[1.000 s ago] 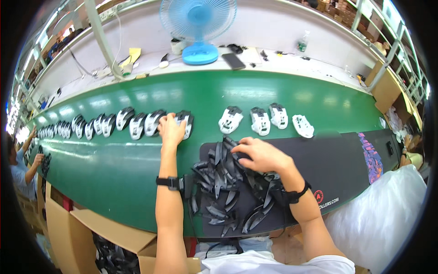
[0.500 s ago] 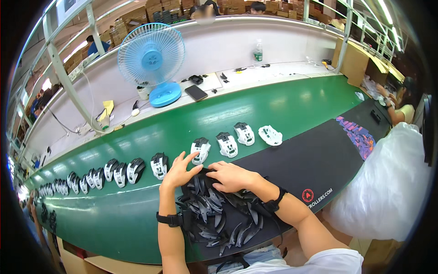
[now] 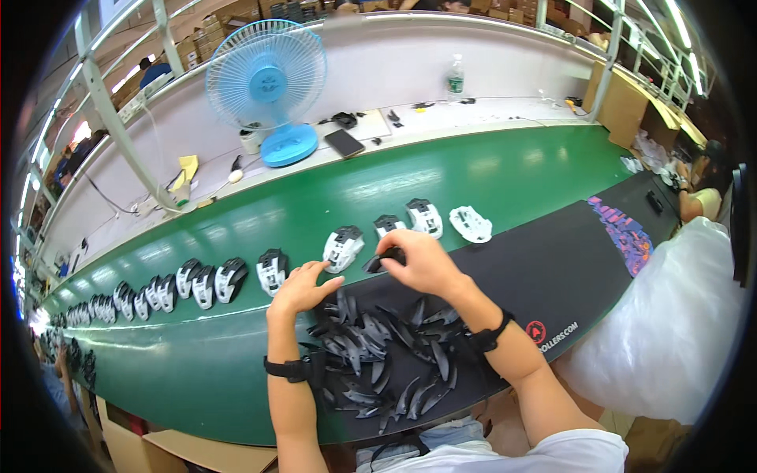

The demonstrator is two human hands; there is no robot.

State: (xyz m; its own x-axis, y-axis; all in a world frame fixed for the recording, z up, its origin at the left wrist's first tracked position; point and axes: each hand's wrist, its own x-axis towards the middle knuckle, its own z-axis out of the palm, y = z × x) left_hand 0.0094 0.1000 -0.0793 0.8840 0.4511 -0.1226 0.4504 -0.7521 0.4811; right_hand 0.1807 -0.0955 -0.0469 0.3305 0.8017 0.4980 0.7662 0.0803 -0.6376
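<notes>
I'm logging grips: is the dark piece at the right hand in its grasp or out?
In: the right hand pinches the dark piece between thumb and fingers, one end jutting out past them.

Across our bench (image 3: 205, 355), we see mouse shells (image 3: 203, 288) lined toward the left end, loose parts (image 3: 359, 343) on the near-edge mat (image 3: 512, 276).

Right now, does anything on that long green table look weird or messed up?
Yes, a bit. The rightmost white shell has no black top, unlike the nearby shells, so it's the odd one out. The dark curved pieces on the black mat lie in a jumbled heap, pointing every way. Nothing looks clearly broken.
</notes>
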